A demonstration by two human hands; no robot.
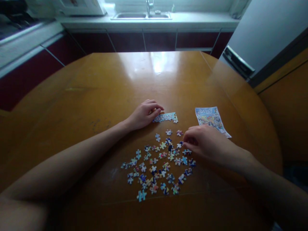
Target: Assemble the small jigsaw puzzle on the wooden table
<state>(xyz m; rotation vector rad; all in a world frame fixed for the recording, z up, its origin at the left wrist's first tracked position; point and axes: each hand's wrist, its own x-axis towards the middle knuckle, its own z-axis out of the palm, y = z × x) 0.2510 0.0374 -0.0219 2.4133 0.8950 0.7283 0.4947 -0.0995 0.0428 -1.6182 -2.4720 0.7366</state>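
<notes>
My left hand [147,114] rests at the left end of a joined strip of jigsaw puzzle [166,117], pale blue with white lettering. Its fingers are loosely bent over the table, and the thumb covers the strip's upper left corner. At the right edge of many loose puzzle pieces [163,145], my right hand [204,139] hovers low with curled fingers. Its thumb and index tips look slightly apart, close to a dark puzzle piece [187,151]. No piece shows between them, though the palm side is partly hidden. The loose pieces lie scattered, mostly apart.
A printed picture sheet [209,117] lies beyond my right hand, which overlaps its lower edge. Everything sits on a glossy wooden table [108,83] with rounded sides. Past it are a counter with a sink [131,15], dark red cabinets [127,40] and a pale fridge [267,35].
</notes>
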